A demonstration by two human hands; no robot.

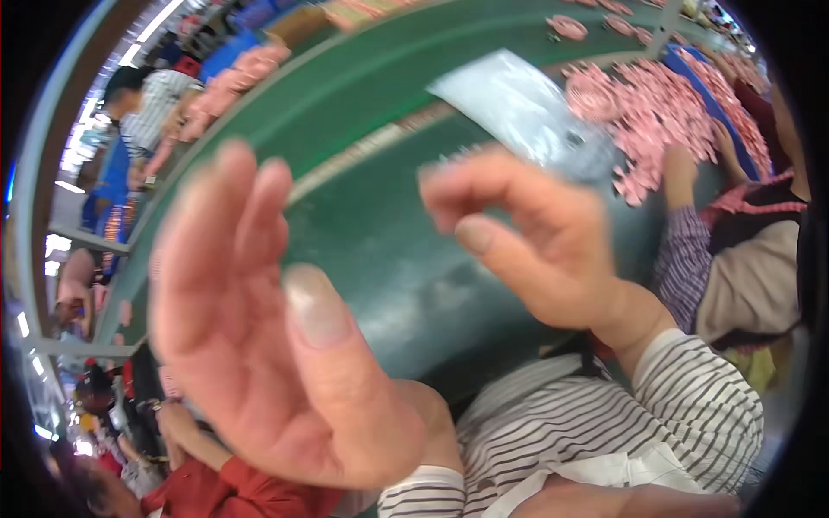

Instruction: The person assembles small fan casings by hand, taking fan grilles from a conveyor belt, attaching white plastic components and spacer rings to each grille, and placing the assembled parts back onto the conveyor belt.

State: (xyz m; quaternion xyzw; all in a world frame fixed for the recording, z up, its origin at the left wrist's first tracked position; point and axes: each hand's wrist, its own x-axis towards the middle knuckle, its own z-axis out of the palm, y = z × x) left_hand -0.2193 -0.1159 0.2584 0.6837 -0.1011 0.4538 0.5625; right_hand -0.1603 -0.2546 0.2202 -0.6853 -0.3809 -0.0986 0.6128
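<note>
— While the long green work table (363,112) curves away beneath the wide lens, what are the two bare hands in the foreground doing?

— The left hand (259,328) is raised close to the camera, palm spread and fingers straight, holding nothing. The right hand (535,237) is lifted beside it, fingers curled inward with the thumb meeting the fingertips. Whether it actually pinches anything is hard to tell, because the frame is blurred.

— What is that pale thing just behind the right hand?

— A clear, flat plastic bag (518,108), shiny and whitish, slants above the right hand's fingertips. Its lower edge runs right up to the fingers; I cannot say for certain that the fingers hold it. Both hands sit well apart from each other over the green surface, and black-and-white striped sleeves (604,423) cover the wrists.

— And the pink mass on the right?

— A heap of small pink pieces (656,112) is spread over the table's far right part, next to a blue strip. A neighbouring person's hand (678,173), in a checked sleeve, rests at the edge of that heap. More pink piles (233,82) lie along the far left side of the table, where another worker in a striped shirt (151,108) bends over them. A person in a red top (233,492) sits at the lower left.
</note>
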